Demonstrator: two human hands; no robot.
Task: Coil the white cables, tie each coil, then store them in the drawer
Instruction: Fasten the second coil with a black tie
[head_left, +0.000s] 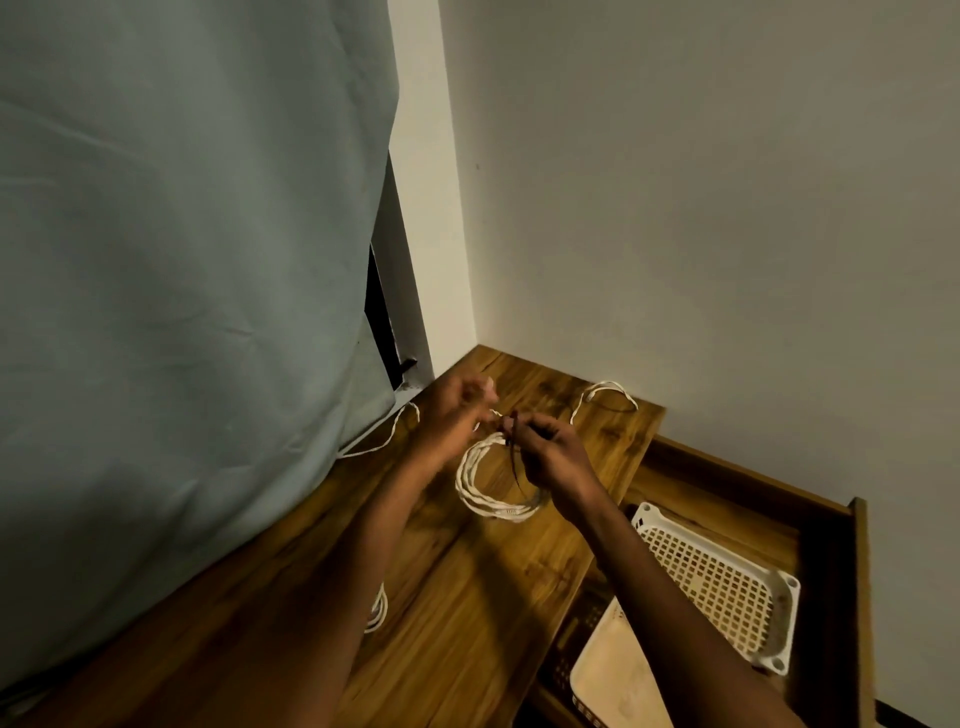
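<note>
Grey curtain (182, 260) hung at left over wooden counter (467, 597). Left hand (457, 415), blurred, pinched top of white cable coil (493, 483); coil lay on counter. Right hand (550, 452) gripped dark tie (517, 462) against it. Second cable (605, 395) behind. Open drawer (831, 597) at right held white basket (722, 587).

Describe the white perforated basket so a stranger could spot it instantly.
Start at the open wooden drawer to the right of the wooden tabletop. Inside lies a white perforated plastic basket, tilted. Unlike the dark basket nearer the camera, it is white and rectangular.
</note>
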